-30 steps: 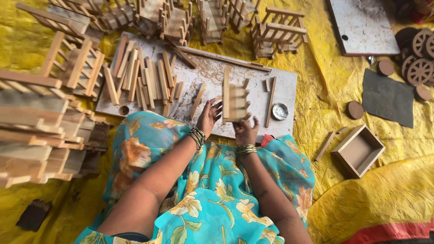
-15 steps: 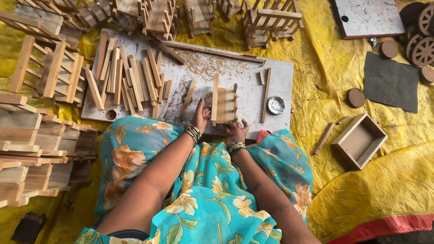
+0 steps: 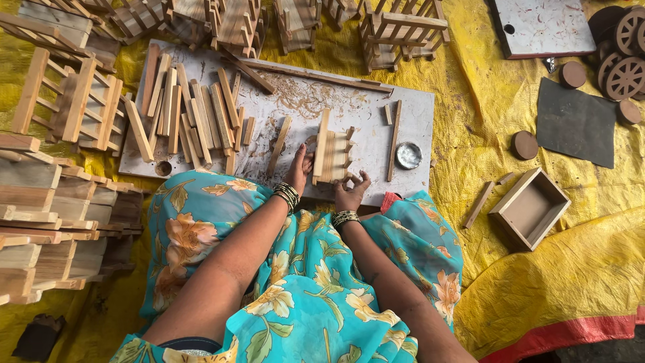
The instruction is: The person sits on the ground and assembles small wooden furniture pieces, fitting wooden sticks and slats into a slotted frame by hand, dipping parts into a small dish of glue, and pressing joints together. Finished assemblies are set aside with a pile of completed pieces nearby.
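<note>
- Stacked at the far left edge: wooden frames (image 3: 40, 215), crowding that side of the yellow sheet (image 3: 584, 296).
- Resting above them: a ladder-like rack (image 3: 67, 101), just beside the left edge of the white board (image 3: 416, 107).
- Heaped on the board's left part: loose wooden slats (image 3: 188, 121), touching one another, one lone slat (image 3: 279, 144) lying apart toward the middle.
- Left hand (image 3: 299, 168) pressed flat against the left side of the small slatted piece (image 3: 332, 156), fingers open, steadying rather than clenched.
- Slatted piece lying on the board near its front edge, between both hands.
- Right hand (image 3: 353, 191) at the piece's lower right corner, fingertips pinched there; whether pinching the wood or something tiny, cannot tell.
- Bare board showing behind the piece, strewn with shavings (image 3: 302, 101).
- Just right: a thin stick (image 3: 394, 140), then a small round tin (image 3: 408, 155), near the board's right edge.
- Farther right, well apart on open sheet: an empty wooden box (image 3: 531, 208), a dark mat (image 3: 576, 122), wooden wheels (image 3: 621, 50).
</note>
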`<state>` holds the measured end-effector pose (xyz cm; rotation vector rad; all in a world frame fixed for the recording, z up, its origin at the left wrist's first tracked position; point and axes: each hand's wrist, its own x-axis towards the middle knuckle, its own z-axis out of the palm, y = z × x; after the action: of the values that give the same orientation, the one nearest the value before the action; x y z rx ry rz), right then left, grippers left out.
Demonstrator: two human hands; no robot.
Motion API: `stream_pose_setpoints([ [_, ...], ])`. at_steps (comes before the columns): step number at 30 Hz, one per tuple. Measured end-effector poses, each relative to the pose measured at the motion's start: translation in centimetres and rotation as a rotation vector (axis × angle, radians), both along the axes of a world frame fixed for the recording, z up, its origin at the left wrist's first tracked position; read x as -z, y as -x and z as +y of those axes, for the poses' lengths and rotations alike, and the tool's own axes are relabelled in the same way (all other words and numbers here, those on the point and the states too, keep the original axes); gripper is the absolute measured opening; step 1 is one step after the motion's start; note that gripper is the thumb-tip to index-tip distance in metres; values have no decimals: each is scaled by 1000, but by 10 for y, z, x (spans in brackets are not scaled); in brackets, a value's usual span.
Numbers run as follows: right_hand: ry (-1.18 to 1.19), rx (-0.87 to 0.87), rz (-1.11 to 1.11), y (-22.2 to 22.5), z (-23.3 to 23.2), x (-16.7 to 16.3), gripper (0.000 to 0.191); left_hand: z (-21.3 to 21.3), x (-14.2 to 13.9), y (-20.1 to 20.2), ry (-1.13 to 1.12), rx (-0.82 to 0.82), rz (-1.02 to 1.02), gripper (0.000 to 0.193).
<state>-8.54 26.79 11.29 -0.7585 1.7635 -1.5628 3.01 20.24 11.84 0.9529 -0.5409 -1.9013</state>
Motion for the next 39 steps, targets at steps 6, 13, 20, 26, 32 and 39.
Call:
stream_pose_setpoints([
  [6,-178,1,83,1,0,-5,82,-1,5,3,37,-7,-8,90],
  [13,-145,-17,174,5,0,2,87,0,2,6,102,13,-9,85],
  [20,-153,-39,178,5,3,3,85,2,4,6,54,38,-115,84],
  [26,-224,-42,143,6,5,1,75,3,8,8,80,32,-72,76],
  [32,-161,-50,133,9,6,7,71,2,4,6,72,16,-52,74],
  [39,-41,-11,-199,13,5,8,70,-5,2,-3,-8,-53,2,88],
])
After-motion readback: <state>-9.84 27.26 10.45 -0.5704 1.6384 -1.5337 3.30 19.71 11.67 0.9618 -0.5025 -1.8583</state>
